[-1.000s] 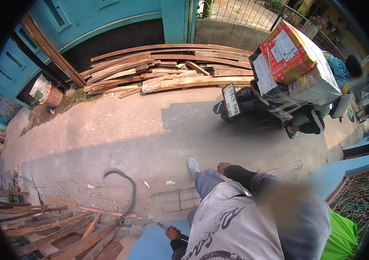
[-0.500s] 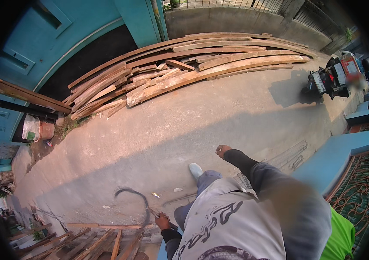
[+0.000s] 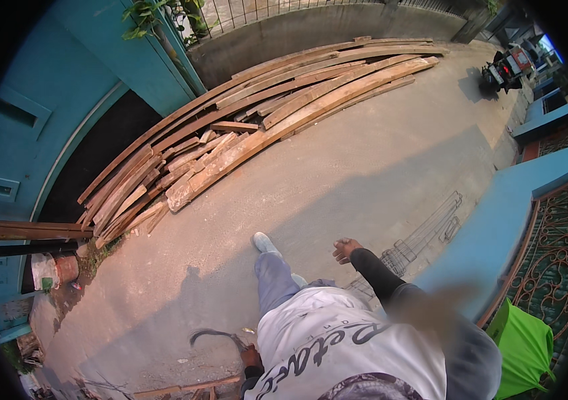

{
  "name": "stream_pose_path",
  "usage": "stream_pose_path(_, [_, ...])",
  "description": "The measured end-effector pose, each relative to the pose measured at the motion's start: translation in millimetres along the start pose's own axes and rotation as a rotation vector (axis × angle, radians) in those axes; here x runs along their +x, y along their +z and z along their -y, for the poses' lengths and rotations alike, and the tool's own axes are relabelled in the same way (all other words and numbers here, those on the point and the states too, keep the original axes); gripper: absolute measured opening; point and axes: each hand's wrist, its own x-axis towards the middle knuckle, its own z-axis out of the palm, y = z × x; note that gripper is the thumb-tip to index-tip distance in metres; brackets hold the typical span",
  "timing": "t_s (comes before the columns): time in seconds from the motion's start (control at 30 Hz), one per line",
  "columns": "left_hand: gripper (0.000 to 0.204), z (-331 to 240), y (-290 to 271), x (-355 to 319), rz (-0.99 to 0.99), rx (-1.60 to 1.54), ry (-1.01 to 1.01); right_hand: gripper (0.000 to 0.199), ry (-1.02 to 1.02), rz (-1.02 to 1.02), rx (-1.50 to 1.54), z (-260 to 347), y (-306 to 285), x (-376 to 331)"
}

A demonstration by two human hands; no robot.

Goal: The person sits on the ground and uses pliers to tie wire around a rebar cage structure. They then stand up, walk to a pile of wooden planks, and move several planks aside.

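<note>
My left hand (image 3: 252, 357) is low in the view beside my hip, closed around one end of a dark, thin, curved bundle of wire (image 3: 216, 333). The bundle's free end arcs out to the left over the ground. Ahead of my body, my right hand (image 3: 346, 250) hangs in the air above the paving with its fingers curled in. Whether anything small lies inside those fingers is hidden. Nearest to that hand on the ground is a bent-steel-rod cage (image 3: 400, 255), partly behind my right forearm.
Long timber planks (image 3: 297, 110) lie piled along the far wall. A parked motorcycle (image 3: 505, 72) stands at the far right. A bright green cloth or bag (image 3: 520, 350) is beside a blue wall (image 3: 504, 220) at right. Buckets (image 3: 64, 268) stand at left; wood strips (image 3: 187, 389) lie below.
I have stepped forward, and the planks and motorcycle have shifted in view. My left hand with the wire bundle sits closer to my body. The rod cage shows more fully.
</note>
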Motion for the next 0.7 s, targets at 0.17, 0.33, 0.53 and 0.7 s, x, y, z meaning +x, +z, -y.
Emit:
stream_pose_path(0.17, [0.035, -57.0, -2.6, 103.8, 0.025, 0.287, 0.431, 0.038, 0.015, -0.107, 0.075, 49.5, -30.1, 14.1])
stream_pose_path(0.33, [0.021, -236.7, 0.4, 130.4, 0.147, -0.084, 0.107, 0.033, 0.148, -0.262, 0.117, 29.4, -73.1, 16.3])
stream_pose_path(0.53, [0.022, -446.2, -20.7, 190.7, 0.033, -0.111, 0.205, 0.037, 0.249, -0.239, 0.281, 22.3, -99.0, 22.7])
stream_pose_path(0.7, [0.022, -596.6, 44.2, 164.4, 0.100, -0.222, 0.346, 0.044, -0.433, -0.239, -1.059, -43.4, -206.5, 87.4])
